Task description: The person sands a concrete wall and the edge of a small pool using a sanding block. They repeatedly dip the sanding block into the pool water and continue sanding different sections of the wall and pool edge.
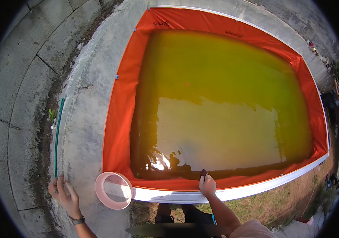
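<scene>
My left hand, with a ring and a wristband, is at the lower left over the concrete ledge. Its fingers are apart, and their tips are beside the lower end of a green hose; I cannot tell if they touch it. In my right hand is a small dark brown object, held above the near rim of an orange tarpaulin pool. Greenish-yellow water stands in the pool, reflecting light. A pink plastic bucket is at the pool's near left corner.
A white frame edge runs along the pool's near side. Left of the pool lies a concrete ledge, with a block wall beyond a dirt-filled gap. Grass lies at the lower right. Dark objects stand at the far right, blurred.
</scene>
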